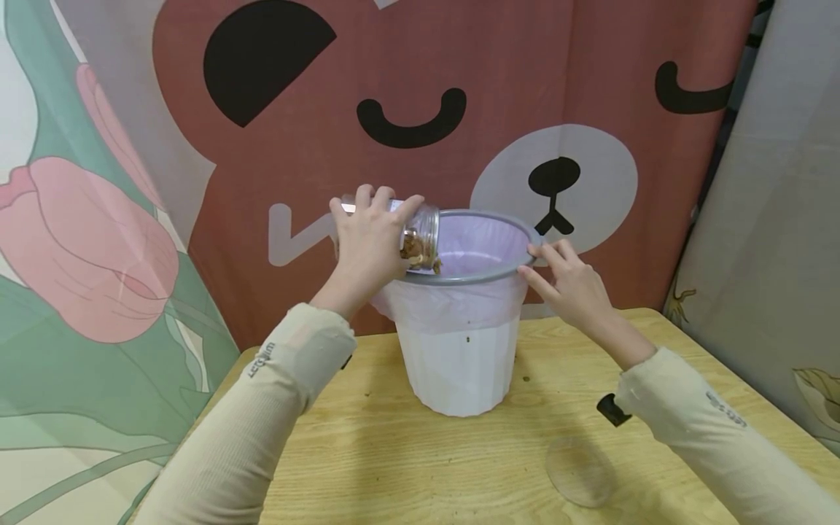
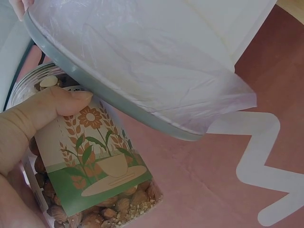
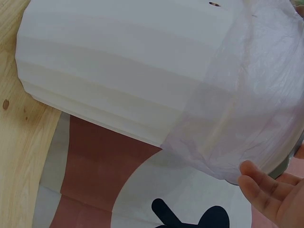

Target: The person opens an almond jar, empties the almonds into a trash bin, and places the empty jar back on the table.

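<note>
A clear jar (image 1: 420, 240) lies tipped sideways over the left rim of a white trash can (image 1: 459, 364). My left hand (image 1: 370, 237) grips it, thumb across its printed label (image 2: 102, 156) in the left wrist view. Brown nut-like pieces and crumbs (image 2: 118, 211) show inside; a few bits sit at the jar's mouth. A purple translucent bag (image 1: 482, 244) lines the can, folded out under a grey rim ring (image 1: 472, 278). With fingers and thumb, my right hand (image 1: 574, 284) pinches that ring on its right side, also seen in the right wrist view (image 3: 273, 194).
The can stands on a wooden table (image 1: 420, 467). A clear round lid (image 1: 580, 470) lies near the front right. Small crumbs are scattered on the tabletop. Behind stands a curtain (image 1: 407, 65) with a bear print.
</note>
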Available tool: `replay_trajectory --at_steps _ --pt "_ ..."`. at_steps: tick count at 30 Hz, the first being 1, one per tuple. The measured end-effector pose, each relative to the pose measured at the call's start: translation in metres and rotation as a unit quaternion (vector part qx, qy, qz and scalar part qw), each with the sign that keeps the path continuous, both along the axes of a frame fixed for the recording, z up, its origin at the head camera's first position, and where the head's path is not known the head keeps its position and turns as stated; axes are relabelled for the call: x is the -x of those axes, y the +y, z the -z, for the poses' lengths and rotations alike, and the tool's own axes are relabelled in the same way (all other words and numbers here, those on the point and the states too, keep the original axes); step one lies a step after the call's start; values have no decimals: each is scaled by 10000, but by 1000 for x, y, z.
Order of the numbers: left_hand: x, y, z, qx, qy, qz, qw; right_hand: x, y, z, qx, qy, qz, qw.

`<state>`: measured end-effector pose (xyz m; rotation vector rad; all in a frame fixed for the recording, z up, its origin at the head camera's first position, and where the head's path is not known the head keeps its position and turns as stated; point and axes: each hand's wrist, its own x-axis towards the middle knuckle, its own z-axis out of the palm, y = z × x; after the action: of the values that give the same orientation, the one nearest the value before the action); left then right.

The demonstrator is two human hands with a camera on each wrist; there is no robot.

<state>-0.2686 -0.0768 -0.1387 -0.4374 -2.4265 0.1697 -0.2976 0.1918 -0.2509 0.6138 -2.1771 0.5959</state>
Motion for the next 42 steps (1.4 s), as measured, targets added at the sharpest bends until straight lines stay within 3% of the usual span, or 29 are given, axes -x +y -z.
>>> replay_trajectory --at_steps 42 --pt "1 6 -6 237 11 -103 9997 -1 -1 0 27 67 -25 10000"
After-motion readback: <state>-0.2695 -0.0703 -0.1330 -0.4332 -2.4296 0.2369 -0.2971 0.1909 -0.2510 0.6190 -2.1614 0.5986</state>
